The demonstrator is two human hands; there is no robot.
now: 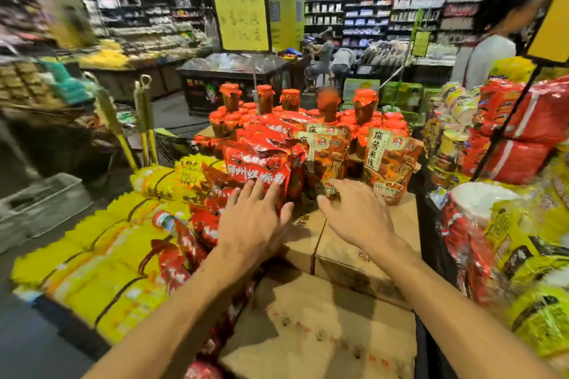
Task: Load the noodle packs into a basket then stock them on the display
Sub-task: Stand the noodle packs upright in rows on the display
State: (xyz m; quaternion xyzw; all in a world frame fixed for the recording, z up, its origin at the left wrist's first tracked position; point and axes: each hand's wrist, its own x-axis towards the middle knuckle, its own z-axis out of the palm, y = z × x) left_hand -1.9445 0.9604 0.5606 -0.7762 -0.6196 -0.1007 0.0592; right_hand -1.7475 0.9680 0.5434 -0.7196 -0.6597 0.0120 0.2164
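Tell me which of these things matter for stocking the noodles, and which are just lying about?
Job: red noodle packs, under left hand; orange noodle pouches, at right hand; cardboard boxes.
Lying about: red-capped jars, yellow bags, grey crate.

1. Two bare forearms come in from the lower edge of the head view, each uncovered as far as the frame shows; no sleeve edge is in view.
2. The left hand (251, 221) wears no glove, ring or band on the parts that show.
3. The right hand (358, 212) is likewise ungloved, with no ring showing.
4. Neither wrist carries a watch, bracelet or strap.
5. Fingernails on both hands look short and unpainted, though blur hides finer detail.
6. No clothing of the person is in view.
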